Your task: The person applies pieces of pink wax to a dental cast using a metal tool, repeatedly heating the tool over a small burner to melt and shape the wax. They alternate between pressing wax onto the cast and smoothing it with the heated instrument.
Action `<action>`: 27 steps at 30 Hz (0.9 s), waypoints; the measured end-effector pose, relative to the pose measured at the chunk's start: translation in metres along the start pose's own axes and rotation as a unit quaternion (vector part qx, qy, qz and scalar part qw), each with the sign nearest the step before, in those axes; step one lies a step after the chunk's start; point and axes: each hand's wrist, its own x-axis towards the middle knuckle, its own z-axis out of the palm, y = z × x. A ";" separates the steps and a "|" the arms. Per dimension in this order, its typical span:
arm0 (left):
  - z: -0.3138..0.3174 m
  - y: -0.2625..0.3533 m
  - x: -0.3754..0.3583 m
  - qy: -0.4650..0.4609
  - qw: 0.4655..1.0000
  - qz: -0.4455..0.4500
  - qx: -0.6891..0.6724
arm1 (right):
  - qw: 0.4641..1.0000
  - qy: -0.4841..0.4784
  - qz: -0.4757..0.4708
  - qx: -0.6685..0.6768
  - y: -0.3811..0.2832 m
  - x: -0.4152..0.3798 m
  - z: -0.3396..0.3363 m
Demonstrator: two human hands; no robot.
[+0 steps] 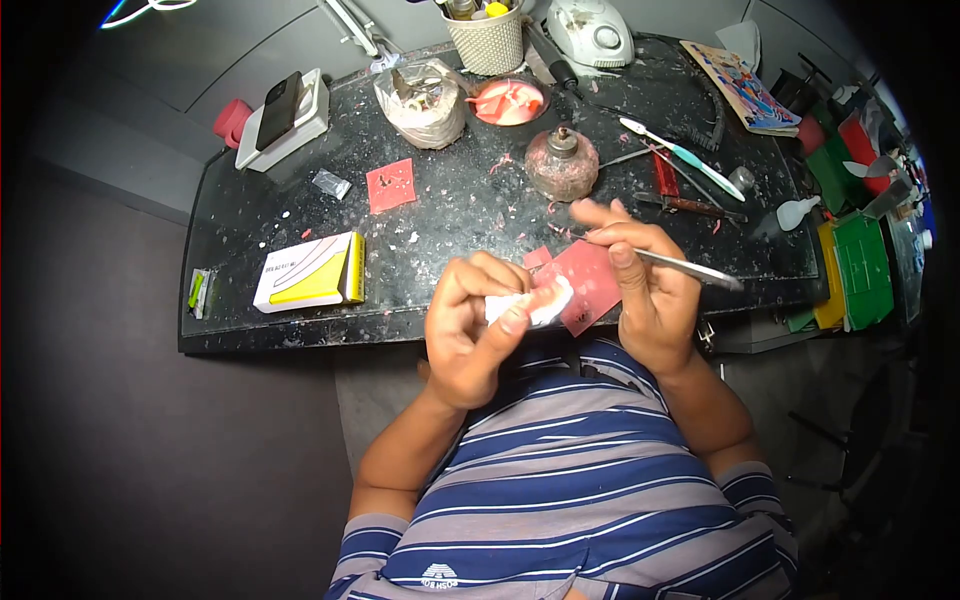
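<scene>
Pink-speckled burner (562, 178) near right hand (655, 300)

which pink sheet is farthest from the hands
The square sheet beside the small packet; the larger sheet and small pink piece are between the left hand and right hand.

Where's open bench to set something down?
Apart from crumbs: left, between the white case and yellow-white box; centre, between the pink square and round jar. Crowded: right rear, with the toothbrush and booklet.
</scene>
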 end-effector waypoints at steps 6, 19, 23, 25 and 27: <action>-0.007 -0.006 -0.001 -0.037 0.961 0.155 0.227 | 0.984 -0.102 -0.132 -0.064 -0.026 -0.007 -0.006; -0.009 -0.004 -0.001 -0.039 0.924 0.209 0.319 | 0.978 -0.108 -0.166 -0.067 -0.029 -0.011 -0.001; -0.006 -0.003 -0.002 -0.032 0.946 0.179 0.268 | 0.978 -0.110 -0.168 -0.056 -0.030 -0.009 -0.002; -0.004 -0.001 -0.003 -0.027 0.955 0.158 0.248 | 0.976 -0.116 -0.175 -0.059 -0.030 -0.008 -0.003; -0.003 0.001 -0.004 -0.023 0.964 0.136 0.227 | 0.974 -0.122 -0.181 -0.062 -0.029 -0.006 -0.004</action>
